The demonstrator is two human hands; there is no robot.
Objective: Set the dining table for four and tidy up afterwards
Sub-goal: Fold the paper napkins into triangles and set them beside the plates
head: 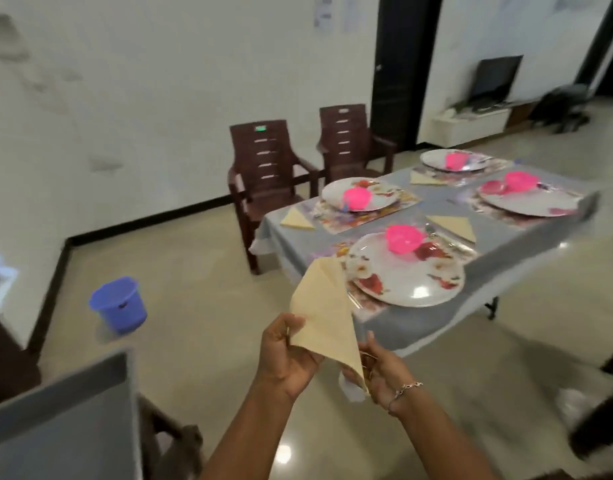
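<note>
She is standing just off the near corner of the tabletop (395, 327), which wears a grey cloth, with a folded cream napkin (322, 306) held up in front of her. The left hand (287, 355) pinches the napkin's left corner, thumb on top. The right hand (381, 372), a bracelet at its wrist, has its fingers closed on the lower point. The napkin is a triangle, its tip over the table's near edge but touching nothing there.

Four flowered plates are out, each carrying a pink bowl. Three napkins already lie flat: one (296, 220) beside the left plate (358, 195), one (424, 178) by the far plate (454, 159), and one (452, 226) between the nearest plate (405, 275) and the right-hand plate (530, 199).

So this looks like the fourth and last napkin, and setting is nearly finished. I would guess it belongs by the nearest plate, on the bare cloth at its near side. That calls for a short reach forward, laying it flat without letting the fold open and without nudging the plate's rim, which sits near the table's edge.
</note>
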